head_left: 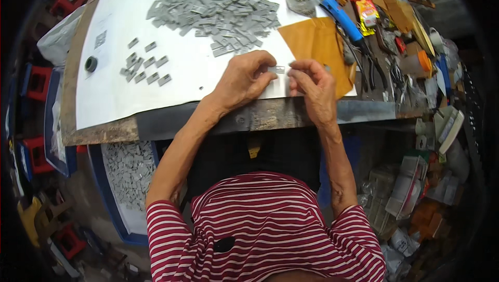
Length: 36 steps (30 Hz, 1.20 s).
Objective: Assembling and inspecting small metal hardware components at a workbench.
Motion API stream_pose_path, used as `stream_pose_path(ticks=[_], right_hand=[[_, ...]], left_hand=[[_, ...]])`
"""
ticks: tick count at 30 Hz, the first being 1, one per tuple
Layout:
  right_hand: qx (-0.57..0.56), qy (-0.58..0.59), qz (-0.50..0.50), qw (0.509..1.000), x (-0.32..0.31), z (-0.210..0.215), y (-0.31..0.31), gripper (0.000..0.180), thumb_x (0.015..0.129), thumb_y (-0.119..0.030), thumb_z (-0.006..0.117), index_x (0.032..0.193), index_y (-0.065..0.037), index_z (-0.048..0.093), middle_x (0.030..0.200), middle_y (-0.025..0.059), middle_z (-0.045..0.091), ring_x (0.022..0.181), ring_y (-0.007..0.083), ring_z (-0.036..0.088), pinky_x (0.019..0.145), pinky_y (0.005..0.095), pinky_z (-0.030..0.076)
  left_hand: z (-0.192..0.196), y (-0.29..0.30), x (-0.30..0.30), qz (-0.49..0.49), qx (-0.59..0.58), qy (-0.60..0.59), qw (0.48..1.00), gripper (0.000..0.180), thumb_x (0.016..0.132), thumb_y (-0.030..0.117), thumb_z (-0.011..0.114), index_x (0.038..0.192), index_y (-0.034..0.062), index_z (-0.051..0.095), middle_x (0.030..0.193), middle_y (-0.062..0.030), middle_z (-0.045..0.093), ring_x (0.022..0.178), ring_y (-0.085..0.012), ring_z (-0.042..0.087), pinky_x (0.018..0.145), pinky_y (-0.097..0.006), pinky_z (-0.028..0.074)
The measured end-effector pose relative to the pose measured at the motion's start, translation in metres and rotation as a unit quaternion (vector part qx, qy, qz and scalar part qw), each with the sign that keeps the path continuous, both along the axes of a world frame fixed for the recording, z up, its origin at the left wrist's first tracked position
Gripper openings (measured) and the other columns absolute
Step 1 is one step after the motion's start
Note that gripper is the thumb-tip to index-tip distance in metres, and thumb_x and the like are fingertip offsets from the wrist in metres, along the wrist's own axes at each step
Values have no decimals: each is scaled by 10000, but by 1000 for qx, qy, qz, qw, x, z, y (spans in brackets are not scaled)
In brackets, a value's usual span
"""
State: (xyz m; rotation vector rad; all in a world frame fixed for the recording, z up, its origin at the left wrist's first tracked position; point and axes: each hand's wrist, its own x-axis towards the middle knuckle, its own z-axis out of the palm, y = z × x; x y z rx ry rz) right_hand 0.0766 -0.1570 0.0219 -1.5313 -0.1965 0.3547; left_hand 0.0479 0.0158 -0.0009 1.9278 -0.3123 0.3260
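My left hand (245,78) pinches a small flat grey piece (278,69) between thumb and fingers, over the white sheet (197,76) near the table's front edge. Just right of the piece's end is my right hand (316,87), thumb and fingers curled together; whatever is in them is too small or hidden to tell. Beyond my hands rises a large heap of similar grey pieces (218,6). Several more grey pieces (150,62) lie scattered on the sheet, left of my left hand.
A brown paper sheet (312,42), a blue-handled corded tool (338,14) and pliers (371,68) lie at the right. A dark green round cap (91,64) sits at the left. Below the table, a blue-rimmed bin (106,193) holds many grey pieces.
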Motion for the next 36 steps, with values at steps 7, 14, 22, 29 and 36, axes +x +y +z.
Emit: stream_pose_path(ticks=[7,14,22,29,36], right_hand=[[-24,-26,-5,999,-4,5,-13,139,817,-19,527,922,71,541,682,55,543,549,93,491,521,201,402],[1,-16,41,999,-12,8,-15,126,829,-12,516,921,72,536,745,70,553,568,91,489,510,202,401],[-27,-14,81,996,-16,8,-22,143,848,-46,519,953,49,531,796,80,562,595,77,492,492,195,411],[-59,3,86,995,-22,6,-23,107,851,-25,502,918,49,540,770,74,561,580,80,499,494,204,417],[-72,28,95,992,-28,7,-28,108,858,-40,505,925,38,540,764,70,555,575,78,496,490,204,416]], left_hand=[[5,20,3,58,15,-18,998,178,715,35,645,859,-33,567,709,-108,574,618,-141,535,572,-262,440],[16,94,-3,157,55,36,985,114,732,62,642,813,-4,596,717,-40,613,606,-81,536,555,-221,461],[2,219,-22,394,136,26,908,176,665,150,650,782,20,630,631,-90,586,581,-172,559,556,-294,455],[-22,258,-40,467,195,90,858,238,648,192,652,791,3,627,704,-137,598,647,-234,573,605,-323,459],[-27,251,-43,467,201,100,855,237,670,186,642,819,4,628,766,-152,576,706,-250,563,646,-337,456]])
